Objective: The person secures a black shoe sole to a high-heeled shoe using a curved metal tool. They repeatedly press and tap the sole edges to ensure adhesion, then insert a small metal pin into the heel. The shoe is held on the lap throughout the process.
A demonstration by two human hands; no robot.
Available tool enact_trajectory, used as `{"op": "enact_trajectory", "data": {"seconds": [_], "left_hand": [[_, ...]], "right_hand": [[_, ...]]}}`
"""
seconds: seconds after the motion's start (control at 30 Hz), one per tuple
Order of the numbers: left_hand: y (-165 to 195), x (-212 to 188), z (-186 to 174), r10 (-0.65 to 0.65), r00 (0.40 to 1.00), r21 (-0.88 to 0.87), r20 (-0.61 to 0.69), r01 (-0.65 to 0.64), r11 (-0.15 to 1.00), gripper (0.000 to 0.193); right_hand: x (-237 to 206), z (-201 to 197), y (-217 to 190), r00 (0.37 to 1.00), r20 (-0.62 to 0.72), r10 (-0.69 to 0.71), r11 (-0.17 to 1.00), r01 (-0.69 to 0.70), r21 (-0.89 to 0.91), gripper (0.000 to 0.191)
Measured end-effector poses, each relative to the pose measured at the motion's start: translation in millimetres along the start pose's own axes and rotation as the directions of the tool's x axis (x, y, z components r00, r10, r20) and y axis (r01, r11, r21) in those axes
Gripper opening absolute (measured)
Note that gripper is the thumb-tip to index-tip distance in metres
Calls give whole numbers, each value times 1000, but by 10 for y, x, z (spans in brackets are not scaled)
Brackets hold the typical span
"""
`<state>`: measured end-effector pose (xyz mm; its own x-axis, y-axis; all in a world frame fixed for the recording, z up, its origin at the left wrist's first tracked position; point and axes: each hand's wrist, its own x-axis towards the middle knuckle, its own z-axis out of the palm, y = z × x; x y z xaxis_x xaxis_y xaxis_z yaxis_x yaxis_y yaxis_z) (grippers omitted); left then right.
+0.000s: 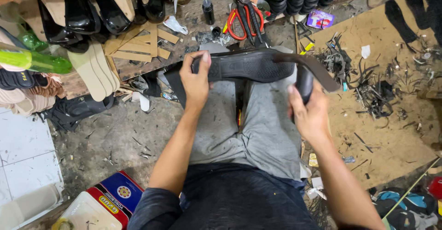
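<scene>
Both hands grip one black rubber shoe sole (251, 66), held over the lap, tread side up; left hand (195, 80) closed on the sole's left end, thumb on top, fingers wrapped under; right hand (309, 112) closed around a dark handle-like object (304, 83) at the sole's right end; whether this is a tool or part of the sole, cannot tell. Dark strap-like strip (322, 71) runs along the sole's upper edge and bends down to the right past the right hand; sole lies crosswise above grey-trousered knees (258, 129).

Surroundings: red-handled scissors (244, 20) on the wooden board just beyond the sole; small black bottle (208, 11) near them, to the left; glossy black shoe uppers (92, 9) at top left; pale insole blanks (92, 71) stacked below them; green plastic bottle (34, 60) at far left; cardboard sheet (391, 119) on the right, strewn with dark rubber trimmings (368, 89); red-and-blue tin (115, 200) at lower left, on the dusty floor.
</scene>
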<state>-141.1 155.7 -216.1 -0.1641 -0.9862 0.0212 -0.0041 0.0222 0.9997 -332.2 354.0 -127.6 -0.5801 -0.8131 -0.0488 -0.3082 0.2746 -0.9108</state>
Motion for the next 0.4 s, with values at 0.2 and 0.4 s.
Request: {"op": "enact_trajectory", "data": {"seconds": [0.2, 0.4], "left_hand": [[92, 83, -18, -88, 996, -81, 11, 89, 993, 24], [132, 241, 13, -147, 989, -43, 27, 148, 988, 34]], "right_hand": [[-203, 11, 217, 843, -447, -300, 713, 509, 482, 25], [28, 25, 441, 980, -180, 85, 984, -54, 167, 33]]}}
